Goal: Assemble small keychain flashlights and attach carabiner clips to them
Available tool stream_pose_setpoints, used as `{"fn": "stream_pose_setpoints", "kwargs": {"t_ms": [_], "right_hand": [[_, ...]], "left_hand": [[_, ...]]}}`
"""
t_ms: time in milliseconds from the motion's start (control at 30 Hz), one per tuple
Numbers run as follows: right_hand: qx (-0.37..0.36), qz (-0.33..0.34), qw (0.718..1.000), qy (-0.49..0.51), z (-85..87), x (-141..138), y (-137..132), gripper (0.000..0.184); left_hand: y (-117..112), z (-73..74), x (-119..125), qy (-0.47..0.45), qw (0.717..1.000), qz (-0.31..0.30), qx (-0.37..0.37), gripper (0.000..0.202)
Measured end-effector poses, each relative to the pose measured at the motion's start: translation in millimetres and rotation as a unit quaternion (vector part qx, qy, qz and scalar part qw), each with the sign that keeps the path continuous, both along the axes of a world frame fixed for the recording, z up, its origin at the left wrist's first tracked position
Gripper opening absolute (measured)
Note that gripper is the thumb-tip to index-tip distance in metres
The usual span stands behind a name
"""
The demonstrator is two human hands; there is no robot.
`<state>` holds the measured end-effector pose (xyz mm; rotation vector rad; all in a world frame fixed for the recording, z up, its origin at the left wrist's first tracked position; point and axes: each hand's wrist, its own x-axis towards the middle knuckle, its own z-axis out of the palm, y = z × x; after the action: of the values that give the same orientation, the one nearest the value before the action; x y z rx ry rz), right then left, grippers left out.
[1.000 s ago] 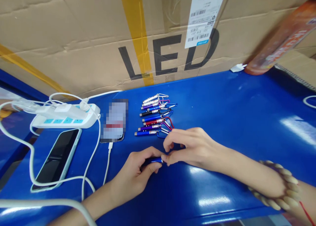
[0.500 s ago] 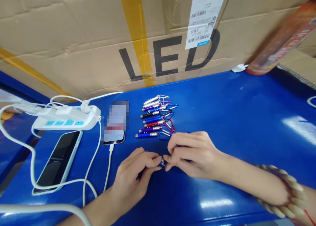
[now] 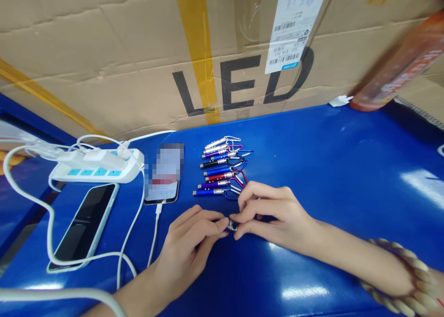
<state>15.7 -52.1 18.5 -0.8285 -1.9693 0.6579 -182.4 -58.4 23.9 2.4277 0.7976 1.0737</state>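
Left hand (image 3: 196,236) and right hand (image 3: 274,210) are pinching one small silvery part (image 3: 232,225), near side of the penlight row (image 3: 218,176). Plugged-in phone (image 3: 165,178) is lying left of that row.

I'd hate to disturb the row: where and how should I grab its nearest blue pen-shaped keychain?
Pinch the blue pen-shaped keychain mid-barrel, probably from the near side: it is slim and lies flat, with a purple keychain just beyond and the blue clip pointing toward the right hand.
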Motion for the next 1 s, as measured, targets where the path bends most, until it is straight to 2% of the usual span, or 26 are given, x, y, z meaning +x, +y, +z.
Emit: {"fn": "stream_pose_setpoints", "kwargs": {"t_ms": [200, 300, 433, 567, 633, 833, 1000], "right_hand": [[-0.080, 0.019, 0.996, 0.031, -2.9, -0.8, 3.0, 0.019], [-0.106, 0.014, 0.993, 0.045, -2.4, -0.5, 4.0, 0.021], [-0.098, 0.006, 0.994, 0.049, 0.9, 0.0, 4.7, 0.017], [-0.085, -0.001, 0.995, 0.049, 2.3, 0.0, 4.8, 0.007], [-0.087, 0.003, 0.995, 0.048, 1.4, -0.3, 4.3, 0.005], [-0.102, 0.028, 0.992, 0.064, -3.8, -2.7, 2.5, 0.015], [-0.103, 0.047, 0.988, 0.104, -4.9, -4.9, 0.5, 0.017]], "left_hand": [[2.7, -1.7, -1.3, 0.015, 1.000, 0.002, 0.012, 0.010], [1.3, -1.4, -2.1, 0.036, 0.999, 0.019, -0.015, 0.008], [-2.4, -0.9, -3.9, 0.074, 0.993, 0.049, -0.076, 0.019], [-2.0, -2.2, -3.3, 0.087, 0.989, 0.042, -0.114, 0.025], [-0.6, -3.5, -2.1, 0.083, 0.989, 0.046, -0.113, 0.025], [0.2, -4.1, 0.3, 0.024, 0.990, 0.033, -0.136, 0.018], [-2.1, 0.3, 1.5, 0.002, 0.995, 0.016, -0.099, 0.020]]}}
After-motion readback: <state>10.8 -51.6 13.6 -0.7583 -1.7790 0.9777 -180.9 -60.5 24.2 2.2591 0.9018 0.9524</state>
